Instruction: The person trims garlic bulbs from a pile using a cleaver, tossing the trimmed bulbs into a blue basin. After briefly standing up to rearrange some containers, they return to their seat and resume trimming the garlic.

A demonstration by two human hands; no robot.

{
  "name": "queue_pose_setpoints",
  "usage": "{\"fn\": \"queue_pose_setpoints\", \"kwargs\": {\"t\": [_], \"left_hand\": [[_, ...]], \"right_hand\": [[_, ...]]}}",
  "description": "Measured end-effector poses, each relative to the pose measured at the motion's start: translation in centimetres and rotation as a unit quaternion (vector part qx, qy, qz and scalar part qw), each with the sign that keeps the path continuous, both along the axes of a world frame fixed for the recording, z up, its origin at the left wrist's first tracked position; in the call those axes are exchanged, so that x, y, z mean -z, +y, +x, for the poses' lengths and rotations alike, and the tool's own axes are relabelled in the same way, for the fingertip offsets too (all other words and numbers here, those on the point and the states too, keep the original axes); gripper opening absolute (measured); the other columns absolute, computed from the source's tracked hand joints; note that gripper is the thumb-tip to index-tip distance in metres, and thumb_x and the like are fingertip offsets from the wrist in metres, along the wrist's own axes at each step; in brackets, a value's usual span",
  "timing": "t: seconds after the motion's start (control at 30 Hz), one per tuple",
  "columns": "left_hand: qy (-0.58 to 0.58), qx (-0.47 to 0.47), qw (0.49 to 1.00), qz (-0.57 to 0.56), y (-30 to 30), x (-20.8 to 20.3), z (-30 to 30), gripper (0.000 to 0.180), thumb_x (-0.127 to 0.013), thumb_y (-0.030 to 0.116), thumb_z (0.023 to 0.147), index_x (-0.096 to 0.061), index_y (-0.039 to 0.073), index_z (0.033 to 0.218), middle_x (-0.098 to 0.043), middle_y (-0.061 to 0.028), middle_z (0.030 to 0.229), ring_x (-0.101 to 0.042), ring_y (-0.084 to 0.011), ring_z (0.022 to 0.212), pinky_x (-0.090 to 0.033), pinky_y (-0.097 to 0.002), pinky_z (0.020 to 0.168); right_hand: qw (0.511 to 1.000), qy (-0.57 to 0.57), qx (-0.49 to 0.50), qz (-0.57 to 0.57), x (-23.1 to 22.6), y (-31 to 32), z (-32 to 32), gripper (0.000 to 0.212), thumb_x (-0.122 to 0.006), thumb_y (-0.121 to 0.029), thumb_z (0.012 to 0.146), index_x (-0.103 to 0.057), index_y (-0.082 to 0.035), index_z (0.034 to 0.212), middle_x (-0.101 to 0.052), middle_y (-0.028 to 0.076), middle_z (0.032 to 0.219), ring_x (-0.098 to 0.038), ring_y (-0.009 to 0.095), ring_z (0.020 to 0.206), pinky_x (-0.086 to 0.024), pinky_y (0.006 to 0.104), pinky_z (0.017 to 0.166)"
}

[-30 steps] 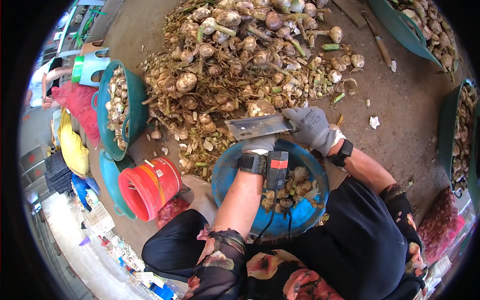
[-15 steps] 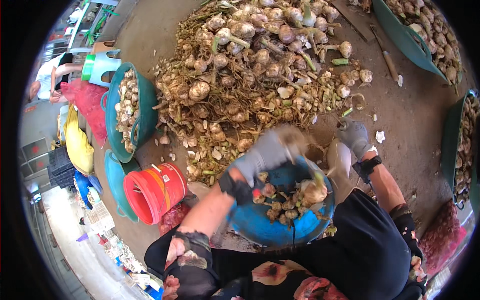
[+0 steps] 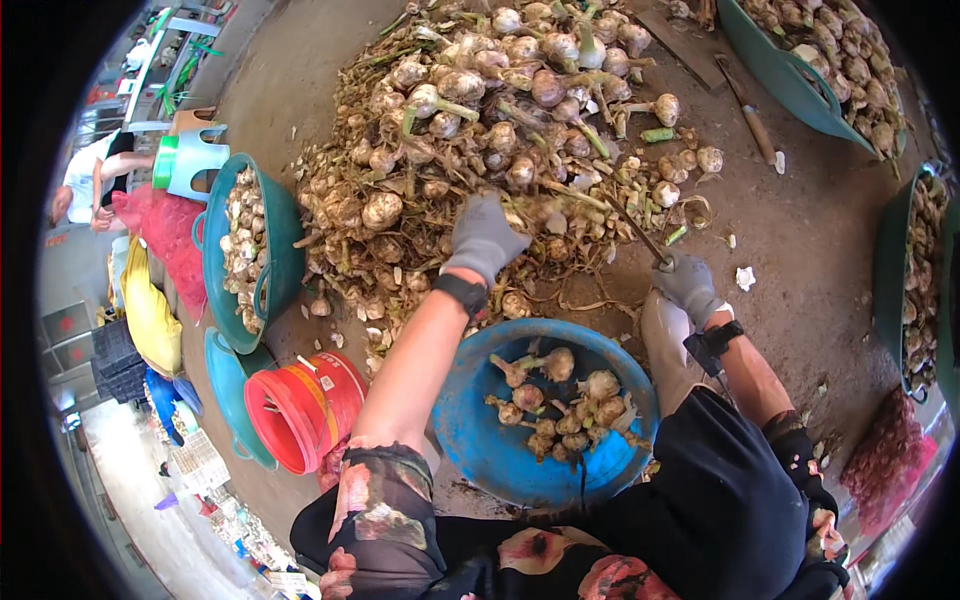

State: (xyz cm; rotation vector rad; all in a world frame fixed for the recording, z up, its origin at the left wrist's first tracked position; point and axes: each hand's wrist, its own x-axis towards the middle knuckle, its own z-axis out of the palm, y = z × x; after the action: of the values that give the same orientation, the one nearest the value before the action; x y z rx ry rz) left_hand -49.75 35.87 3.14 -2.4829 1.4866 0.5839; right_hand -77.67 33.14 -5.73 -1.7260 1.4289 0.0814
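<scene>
The grey-gloved left hand [image 3: 484, 237] is laid, fingers curled, on the heaped pile of stalked garlic bulbs [image 3: 480, 120]; a grasp cannot be confirmed. The grey-gloved right hand [image 3: 686, 284] is clamped on a thin metal blade [image 3: 632, 226]. Picking is judged under way; a bulb must next be secured and brought to the round blue plastic basin [image 3: 470, 440].

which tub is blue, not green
The tub right in front of the person, between the forearms, holding a few trimmed garlic bulbs. The tubs at left and far right are green.
</scene>
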Motion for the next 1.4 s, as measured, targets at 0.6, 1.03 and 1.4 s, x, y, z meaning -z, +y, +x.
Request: {"fn": "queue_pose_setpoints", "kwargs": {"t": [0.6,1.03,1.4], "left_hand": [[0.626,-0.188,0.751,-0.094,5.2,-0.7,-5.0,0.033,-0.059,0.021,0.072,-0.059,-0.003,0.095,-0.060,-0.0027,0.078,-0.052,-0.0077,0.072,-0.041,-0.0208,0.068],[0.445,-0.166,0.846,-0.242,10.4,10.2,-4.7,0.039,-0.042,0.040,0.082,-0.048,0.015,0.112,-0.052,-0.0022,0.109,-0.049,-0.0174,0.098,-0.039,-0.0397,0.084],[0.583,-0.700,0.280,-0.304,7.0,2.7,-8.8,0.028,-0.042,0.034,0.084,-0.053,0.013,0.097,-0.057,-0.0057,0.094,-0.054,-0.0216,0.084,-0.046,-0.0387,0.074]], "right_hand": [[0.962,0.040,-0.235,-0.130,-3.1,-2.5,0.6,0.022,-0.053,-0.025,0.071,-0.058,-0.015,0.091,-0.060,0.012,0.079,-0.058,0.033,0.075,-0.046,0.0385,0.066],[0.922,-0.200,-0.252,-0.216,-7.9,2.1,5.5,0.013,-0.054,-0.016,0.069,-0.051,-0.012,0.080,-0.056,0.009,0.067,-0.058,0.027,0.065,-0.046,0.0372,0.056],[0.942,-0.083,-0.265,-0.187,-5.5,1.6,6.4,0.019,-0.053,-0.015,0.069,-0.053,-0.013,0.088,-0.060,0.009,0.078,-0.059,0.027,0.072,-0.046,0.0366,0.062]]}}
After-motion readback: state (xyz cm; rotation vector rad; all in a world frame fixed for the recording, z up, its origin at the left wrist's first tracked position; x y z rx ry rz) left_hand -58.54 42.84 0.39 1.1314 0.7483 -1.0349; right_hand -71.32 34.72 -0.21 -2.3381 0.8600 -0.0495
